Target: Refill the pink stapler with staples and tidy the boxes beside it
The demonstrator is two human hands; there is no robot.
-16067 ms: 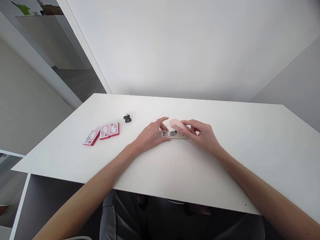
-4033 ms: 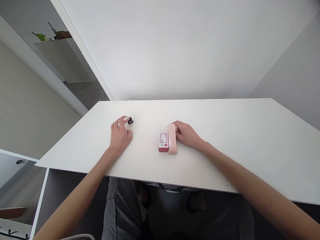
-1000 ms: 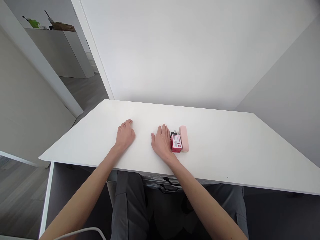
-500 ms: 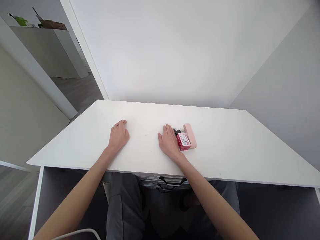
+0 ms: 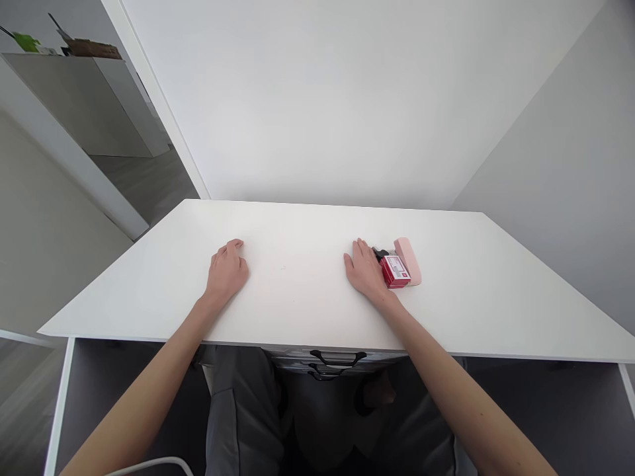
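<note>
My left hand (image 5: 227, 272) rests on the left part of the white tabletop (image 5: 297, 311), its fingers loosely bent and the thumb apart from them, with nothing visible in it. Flat on the table lies my right hand (image 5: 366, 271), fingers stretched out, its outer edge against a small group of objects. That group has a red and white box (image 5: 395, 272), a small black item (image 5: 380, 254) partly hidden by hand and box, and a long pink case (image 5: 409, 260) on the box's right. Something pale shows between the black item and the case, too covered to name.
Behind the table's far edge rises a white wall (image 5: 317, 112). Black drawer handles (image 5: 337, 358) show below the front edge, near my legs (image 5: 243, 403). A white cable (image 5: 153, 461) crosses the bottom left. A cabinet (image 5: 74, 99) stands beyond the opening at left.
My right hand has slid to the right across the table, and the box, the black item and the pink case have shifted right with it. My left hand stays nearly in place.
</note>
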